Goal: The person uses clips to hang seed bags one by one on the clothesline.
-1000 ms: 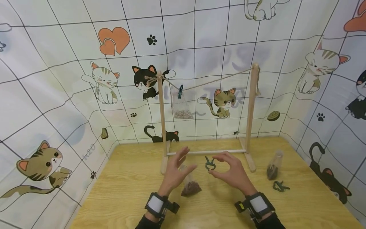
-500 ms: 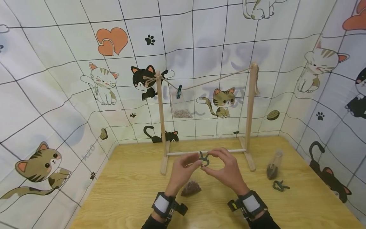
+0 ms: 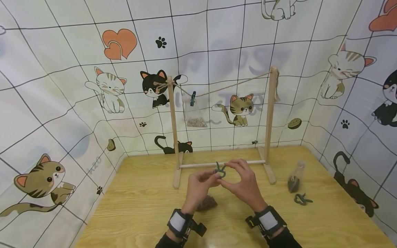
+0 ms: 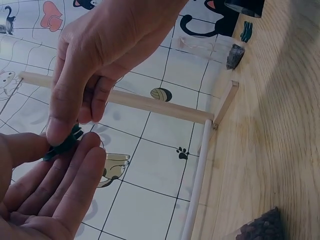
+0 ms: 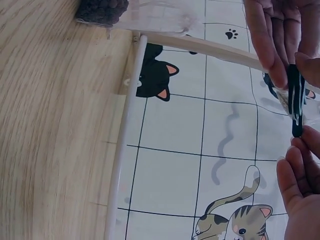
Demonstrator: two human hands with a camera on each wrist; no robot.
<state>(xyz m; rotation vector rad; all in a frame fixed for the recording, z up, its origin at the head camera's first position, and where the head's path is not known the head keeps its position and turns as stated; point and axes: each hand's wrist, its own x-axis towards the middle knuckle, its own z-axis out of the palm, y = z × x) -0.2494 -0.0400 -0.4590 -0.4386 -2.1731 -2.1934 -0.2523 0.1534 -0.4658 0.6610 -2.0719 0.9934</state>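
Observation:
In front of the rack a small green spring clip [image 3: 220,170] is held up between both hands. My left hand [image 3: 200,187] pinches it between thumb and fingers. The right hand [image 3: 246,182] pinches its other side; in the right wrist view the clip [image 5: 297,100] spans from one hand to the other. Below my left hand, a clear bag of dark brown bits [image 3: 207,203] lies on the table, partly hidden by that hand. A clear bag of pale grains [image 3: 196,121] hangs from a sagging string [image 3: 232,84] by another green clip [image 3: 193,99].
The wooden rack's posts [image 3: 270,117] hold the string, with a white rod [image 3: 192,166] low between them. At right on the table [image 3: 139,206] stand a bag of dark contents [image 3: 294,182] and another green clip [image 3: 302,199]. Cat-printed cloth [image 3: 211,41] lines the back and sides.
My left hand has come in from the left and taken hold of the clip. The right hand has moved left with the clip, bringing both hands together.

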